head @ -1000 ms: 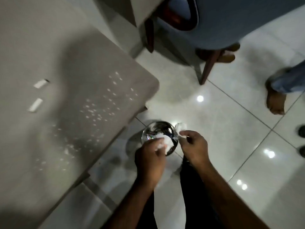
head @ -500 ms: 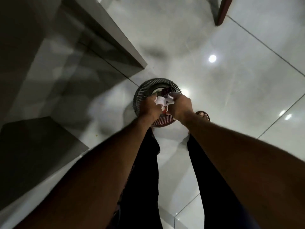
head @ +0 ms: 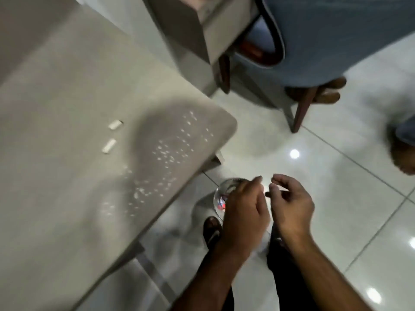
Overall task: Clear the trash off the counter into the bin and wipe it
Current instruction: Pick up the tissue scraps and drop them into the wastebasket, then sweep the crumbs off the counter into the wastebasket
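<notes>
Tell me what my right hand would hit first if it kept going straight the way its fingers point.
The right hand has its curled fingers pointing left, toward the left hand. That hand's raised fingertips would likely be met first, though depth is unclear; the bin sits lower.

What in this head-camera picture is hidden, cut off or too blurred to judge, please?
- Bin: mostly behind the left hand; fill level unseen.
- White specks on the counter: blurred, material unclear.
- Blue chair: cut by the top edge.
- Bystander's foot: cut by the right edge.
</notes>
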The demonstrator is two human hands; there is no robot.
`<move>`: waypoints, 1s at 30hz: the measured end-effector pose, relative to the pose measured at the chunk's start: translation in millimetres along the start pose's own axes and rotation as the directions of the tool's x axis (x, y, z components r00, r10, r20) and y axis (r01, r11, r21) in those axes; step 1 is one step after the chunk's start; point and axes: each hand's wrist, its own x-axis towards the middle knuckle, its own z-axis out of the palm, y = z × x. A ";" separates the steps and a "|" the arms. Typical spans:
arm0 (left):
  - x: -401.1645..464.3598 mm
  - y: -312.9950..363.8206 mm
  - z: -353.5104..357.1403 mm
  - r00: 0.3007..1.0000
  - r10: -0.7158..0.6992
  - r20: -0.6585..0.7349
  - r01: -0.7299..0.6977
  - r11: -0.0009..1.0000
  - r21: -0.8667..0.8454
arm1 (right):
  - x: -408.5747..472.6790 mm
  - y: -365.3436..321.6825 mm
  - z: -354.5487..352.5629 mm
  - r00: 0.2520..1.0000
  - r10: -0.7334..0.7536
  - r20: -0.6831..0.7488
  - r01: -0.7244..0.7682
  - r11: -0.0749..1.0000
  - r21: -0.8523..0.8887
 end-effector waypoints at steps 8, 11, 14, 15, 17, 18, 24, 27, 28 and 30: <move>39.6 47.6 -196.1 0.912 0.261 -0.315 -0.197 0.955 0.221 | -69.0 -204.6 -4.0 0.930 -0.366 0.029 0.362 0.927 0.103; 61.3 8.8 -244.4 0.934 0.161 -0.317 -0.026 0.920 0.392 | -82.0 -255.2 34.6 0.813 -0.549 0.195 0.563 0.826 -0.022; 69.1 -28.5 -263.8 0.989 -0.064 -0.130 0.117 0.882 0.457 | -85.2 -289.7 78.8 0.659 -0.583 0.475 0.732 0.641 -0.229; 69.5 -38.0 -264.9 0.992 -0.098 -0.075 0.123 0.866 0.485 | -85.7 -296.9 92.7 0.621 -0.544 0.565 0.766 0.575 -0.288; 69.4 -51.9 -264.0 0.995 -0.098 -0.026 0.097 0.849 0.519 | -88.5 -304.1 114.9 0.565 -0.448 0.693 0.811 0.454 -0.369; 69.8 -56.4 -263.6 0.996 -0.084 -0.028 0.086 0.850 0.520 | -90.2 -304.7 123.0 0.533 -0.419 0.735 0.837 0.388 -0.386; 70.6 -66.2 -268.6 0.994 -0.049 -0.096 0.090 0.870 0.485 | -92.9 -285.2 140.7 0.377 -0.408 0.831 0.923 0.090 -0.375; 64.2 -67.1 -270.1 0.994 -0.049 -0.100 0.092 0.866 0.491 | -93.6 -276.9 136.3 0.393 -0.433 0.811 0.912 0.074 -0.403; 60.3 -67.4 -269.1 0.994 -0.050 -0.099 0.093 0.865 0.493 | -93.0 -274.2 133.1 0.400 -0.440 0.804 0.908 0.069 -0.414; 51.0 -65.2 -264.9 0.992 -0.074 -0.107 0.116 0.869 0.481 | -89.2 -267.3 125.0 0.434 -0.451 0.780 0.888 0.067 -0.455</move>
